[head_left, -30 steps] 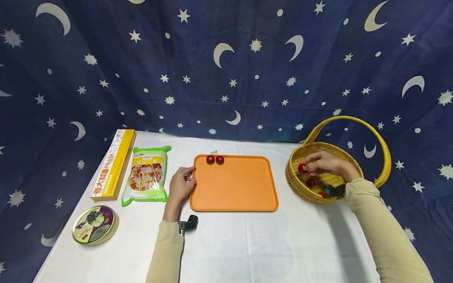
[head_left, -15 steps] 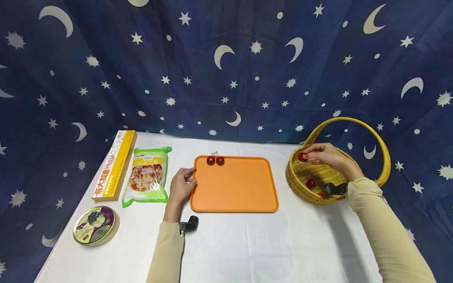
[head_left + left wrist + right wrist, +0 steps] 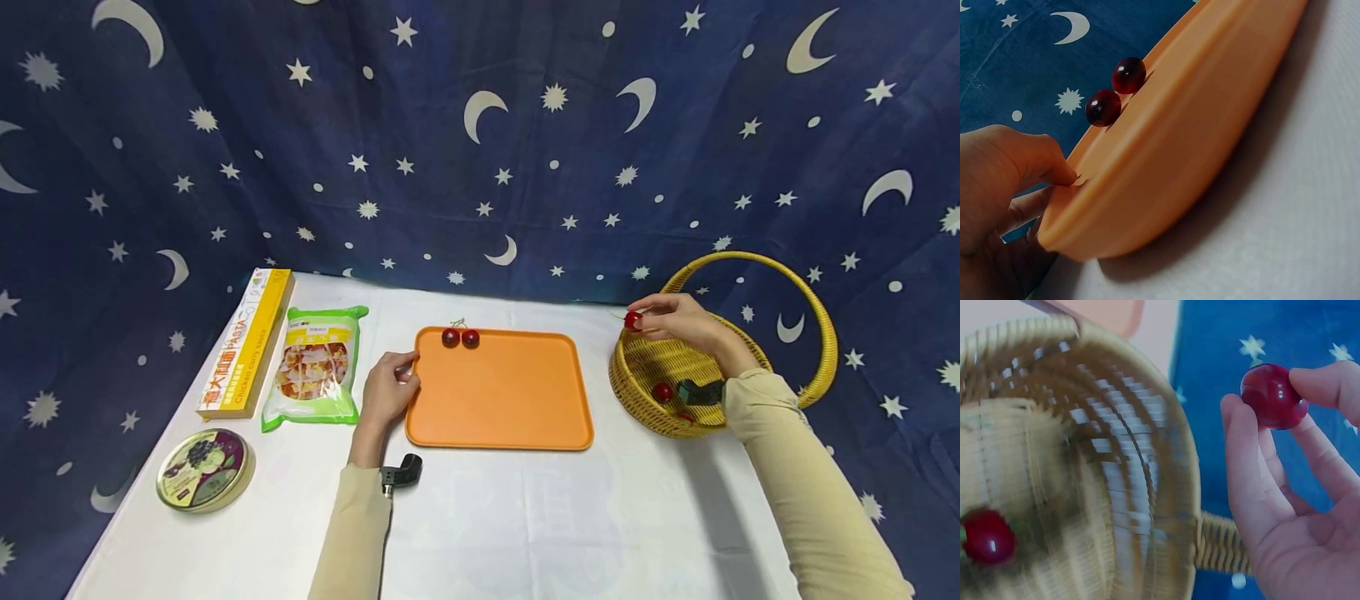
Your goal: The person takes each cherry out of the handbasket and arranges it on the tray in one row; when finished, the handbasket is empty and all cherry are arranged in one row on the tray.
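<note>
**Kid:** What have you got in your right hand (image 3: pixel 678 321)?

**Helper:** You pinch a small, round, shiny red cherry (image 3: pixel 633 320) between your thumb and fingertips (image 3: pixel 1329 384). It hangs in the air over the far left rim of the yellow woven basket (image 3: pixel 637 393) with the big hoop handle, at the right side of the white table (image 3: pixel 525 517).

**Kid:** Will it squash?

**Helper:** I think so, if you squeeze. It looks light, smooth and a bit slippery, so hold it softly by its round sides, like now.

**Kid:** And your left hand (image 3: pixel 386 392)?

**Helper:** It curls round the left edge of the flat orange plastic tray (image 3: pixel 498 400), near the far corner. Its fingers (image 3: pixel 1035 159) grip the rim there.

**Kid:** Are there more cherries?

**Helper:** Yes. Two dark red cherries (image 3: pixel 460 337) sit together at the tray's far edge, and another red cherry (image 3: pixel 662 391) lies inside the basket.
</note>
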`<state>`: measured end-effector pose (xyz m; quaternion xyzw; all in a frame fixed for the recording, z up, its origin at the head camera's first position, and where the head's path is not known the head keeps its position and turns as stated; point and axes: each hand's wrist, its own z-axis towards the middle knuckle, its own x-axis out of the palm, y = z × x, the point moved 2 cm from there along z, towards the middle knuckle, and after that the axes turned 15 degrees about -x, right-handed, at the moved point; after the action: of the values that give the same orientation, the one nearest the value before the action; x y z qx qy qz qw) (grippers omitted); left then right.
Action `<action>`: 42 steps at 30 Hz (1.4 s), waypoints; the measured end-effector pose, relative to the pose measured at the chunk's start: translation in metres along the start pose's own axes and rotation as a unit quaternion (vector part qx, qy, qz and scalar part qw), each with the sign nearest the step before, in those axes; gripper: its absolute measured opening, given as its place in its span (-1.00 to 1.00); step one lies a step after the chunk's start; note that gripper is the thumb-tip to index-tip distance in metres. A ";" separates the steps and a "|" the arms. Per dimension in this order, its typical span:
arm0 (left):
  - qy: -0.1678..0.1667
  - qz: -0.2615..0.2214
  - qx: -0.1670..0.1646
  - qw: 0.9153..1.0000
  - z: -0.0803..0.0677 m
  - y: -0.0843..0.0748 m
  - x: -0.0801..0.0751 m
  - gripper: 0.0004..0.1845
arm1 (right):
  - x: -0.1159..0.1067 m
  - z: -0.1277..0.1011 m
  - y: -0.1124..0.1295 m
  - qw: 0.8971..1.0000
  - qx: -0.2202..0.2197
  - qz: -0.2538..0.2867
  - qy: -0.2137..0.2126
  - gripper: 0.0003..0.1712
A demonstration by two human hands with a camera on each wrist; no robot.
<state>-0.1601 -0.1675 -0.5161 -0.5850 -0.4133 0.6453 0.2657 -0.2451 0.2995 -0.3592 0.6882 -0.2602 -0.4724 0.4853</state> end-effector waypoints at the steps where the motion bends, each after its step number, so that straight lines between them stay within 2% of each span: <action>1: 0.000 0.003 0.000 1.000 0.000 0.000 -0.001 -0.53 | 0.006 0.004 -0.001 1.000 -0.004 0.004 0.004 -0.46; 7: 0.000 0.006 -0.002 1.000 0.001 0.000 -0.003 -0.53 | 0.040 0.030 0.000 1.000 -0.011 0.003 0.014 -0.50; 12: 0.006 0.007 -0.006 1.000 0.000 -0.001 -0.002 -0.53 | 0.073 0.049 -0.006 1.000 0.000 0.005 0.013 -0.52; 15: 0.011 0.008 -0.006 1.000 -0.001 -0.001 -0.001 -0.53 | 0.096 0.062 -0.012 1.000 0.002 0.028 0.005 -0.53; 20: 0.000 0.013 -0.002 1.000 0.000 0.001 -0.002 -0.53 | 0.139 0.085 -0.017 0.997 -0.009 0.071 0.004 -0.61; 26: 0.005 0.009 -0.009 1.000 -0.001 0.000 -0.002 -0.54 | 0.182 0.104 -0.017 0.994 0.015 0.099 -0.037 -0.64; 33: 0.004 0.007 -0.010 1.000 -0.001 -0.003 0.001 -0.53 | 0.209 0.116 -0.024 0.988 0.042 0.122 -0.081 -0.68; 42: -0.002 0.001 -0.004 1.000 -0.001 -0.002 0.000 -0.53 | 0.219 0.119 -0.024 0.987 0.055 0.123 -0.084 -0.68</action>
<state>-0.1594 -0.1661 -0.5150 -0.5850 -0.4160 0.6450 0.2621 -0.2638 0.0800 -0.4776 0.6342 -0.4082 -0.4507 0.4775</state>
